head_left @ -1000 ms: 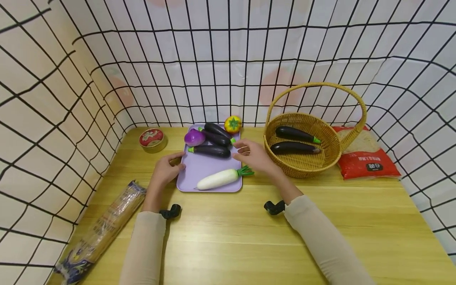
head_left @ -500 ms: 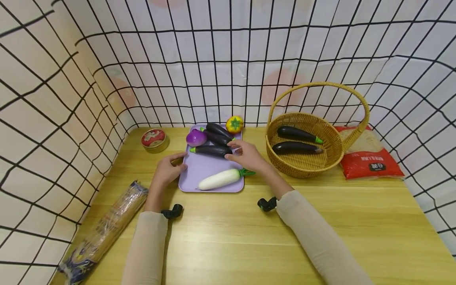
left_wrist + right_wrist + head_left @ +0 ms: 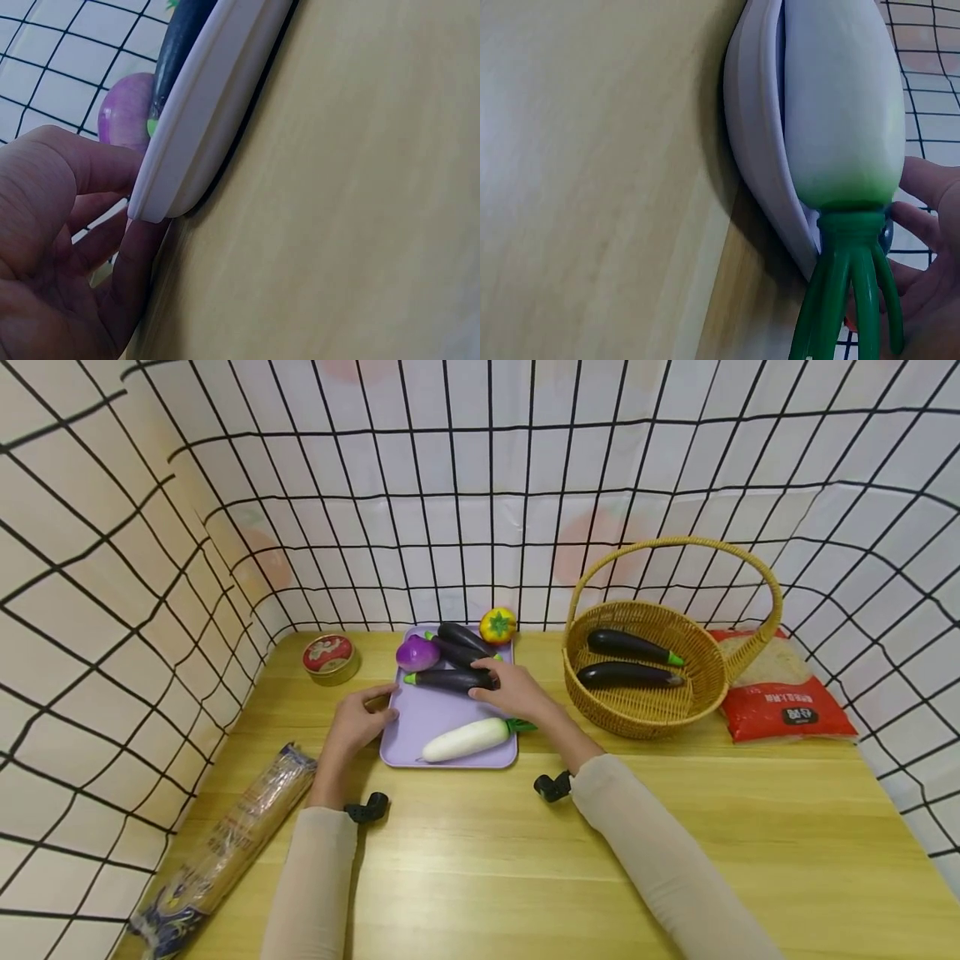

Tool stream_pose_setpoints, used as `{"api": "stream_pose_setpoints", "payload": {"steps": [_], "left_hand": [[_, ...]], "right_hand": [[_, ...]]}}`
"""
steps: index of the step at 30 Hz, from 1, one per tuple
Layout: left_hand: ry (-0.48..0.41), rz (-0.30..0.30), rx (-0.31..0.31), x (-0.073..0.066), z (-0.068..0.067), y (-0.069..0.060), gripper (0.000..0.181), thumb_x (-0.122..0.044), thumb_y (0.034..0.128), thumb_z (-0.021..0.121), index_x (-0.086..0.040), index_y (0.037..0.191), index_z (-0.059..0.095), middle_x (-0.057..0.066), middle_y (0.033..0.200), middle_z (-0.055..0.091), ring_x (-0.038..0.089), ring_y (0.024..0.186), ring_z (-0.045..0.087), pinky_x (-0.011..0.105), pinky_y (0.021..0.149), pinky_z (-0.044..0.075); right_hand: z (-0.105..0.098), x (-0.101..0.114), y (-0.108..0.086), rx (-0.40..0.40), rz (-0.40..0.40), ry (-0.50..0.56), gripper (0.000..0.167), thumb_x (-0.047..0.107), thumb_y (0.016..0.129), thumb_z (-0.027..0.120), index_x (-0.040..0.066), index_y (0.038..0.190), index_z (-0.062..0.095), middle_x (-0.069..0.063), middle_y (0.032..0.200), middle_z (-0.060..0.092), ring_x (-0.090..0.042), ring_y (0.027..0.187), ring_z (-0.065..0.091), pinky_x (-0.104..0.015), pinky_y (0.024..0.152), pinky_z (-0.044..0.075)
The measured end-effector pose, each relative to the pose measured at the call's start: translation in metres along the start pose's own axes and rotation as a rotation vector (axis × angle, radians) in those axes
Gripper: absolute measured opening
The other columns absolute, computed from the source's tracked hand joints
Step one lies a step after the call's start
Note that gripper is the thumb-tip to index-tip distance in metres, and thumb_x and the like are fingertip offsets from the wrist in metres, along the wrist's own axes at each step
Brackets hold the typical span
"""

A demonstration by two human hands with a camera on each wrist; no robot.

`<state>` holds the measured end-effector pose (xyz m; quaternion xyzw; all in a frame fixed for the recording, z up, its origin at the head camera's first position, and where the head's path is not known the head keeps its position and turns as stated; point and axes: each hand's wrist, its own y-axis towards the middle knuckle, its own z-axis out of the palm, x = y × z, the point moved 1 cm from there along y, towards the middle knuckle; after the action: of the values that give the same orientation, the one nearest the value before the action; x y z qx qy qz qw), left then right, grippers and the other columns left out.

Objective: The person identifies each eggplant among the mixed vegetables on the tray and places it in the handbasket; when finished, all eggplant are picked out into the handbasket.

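On the pale wood counter (image 3: pixel 465 860), my head view centres on a lilac tray (image 3: pixel 427 708), which I take as the middle of the clock. A dark eggplant (image 3: pixel 444 680) lies across it toward 12 o'clock, green tip pointing to 9. The right hand (image 3: pixel 519 691), at 3, has thumb and fingers curled narrowly around its other end; my right wrist view shows that hand only partly. At 9, the left hand (image 3: pixel 357 724) touches the tray's edge, thumb and fingers loosely apart. A white radish (image 3: pixel 461 740) lies on the tray at 5. Two more eggplants (image 3: pixel 453 652) sit farther back at 12, a purple round vegetable (image 3: pixel 417 653) at 11, and a yellow-and-red pepper (image 3: pixel 498 625) by the corner at 1. A wicker basket (image 3: pixel 637 724) holding another pair of eggplants (image 3: pixel 628 674) stands at 3, a red bag (image 3: pixel 783 706) just beyond. A round tin (image 3: pixel 330 660) is near 10, a long packet (image 3: pixel 228 843) at 8.
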<state>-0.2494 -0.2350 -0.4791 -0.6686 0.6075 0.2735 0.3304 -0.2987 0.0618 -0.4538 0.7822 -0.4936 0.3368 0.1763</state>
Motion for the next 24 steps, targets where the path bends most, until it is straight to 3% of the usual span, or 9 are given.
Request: {"api": "stream_pose_setpoints", "payload": {"steps": [5,12,18,24], "left_hand": [[0.000,-0.001,0.001,0.000,0.000,0.000,0.051,-0.023,0.0937,0.071,-0.026,0.144,0.063,0.011,0.151,0.057,0.029,0.104,0.061,0.031,0.080,0.052],[-0.012,-0.009,0.000,-0.001,0.001,0.000,0.050,-0.022,0.0929,0.071,-0.027,0.142,0.064,0.012,0.146,0.060,0.027,0.093,0.060,0.028,0.072,0.050],[-0.015,-0.012,0.004,0.000,0.002,0.000,0.051,-0.021,0.0929,0.071,-0.027,0.143,0.064,0.013,0.145,0.061,0.026,0.093,0.060,0.027,0.071,0.051],[-0.021,-0.013,0.009,0.001,0.001,0.001,0.051,-0.021,0.0936,0.070,-0.026,0.143,0.063,0.012,0.150,0.057,0.028,0.097,0.061,0.028,0.074,0.051]], "right_hand": [[0.004,0.005,0.002,0.000,0.019,-0.054,0.060,0.040,0.099,0.067,0.021,0.154,0.049,-0.015,0.154,0.053,-0.034,0.143,0.047,-0.051,0.118,0.038],[0.006,0.010,-0.001,-0.008,0.061,-0.093,0.050,0.030,0.099,0.068,0.021,0.147,0.057,-0.014,0.148,0.058,-0.036,0.138,0.049,-0.053,0.115,0.039],[0.004,0.008,-0.006,-0.025,0.031,-0.090,0.046,0.020,0.099,0.068,0.015,0.144,0.058,-0.016,0.145,0.060,-0.035,0.139,0.051,-0.049,0.117,0.040],[-0.006,0.008,-0.016,-0.053,0.057,-0.062,0.047,0.021,0.100,0.066,0.018,0.146,0.056,-0.014,0.154,0.052,-0.034,0.146,0.043,-0.051,0.120,0.036]]}}
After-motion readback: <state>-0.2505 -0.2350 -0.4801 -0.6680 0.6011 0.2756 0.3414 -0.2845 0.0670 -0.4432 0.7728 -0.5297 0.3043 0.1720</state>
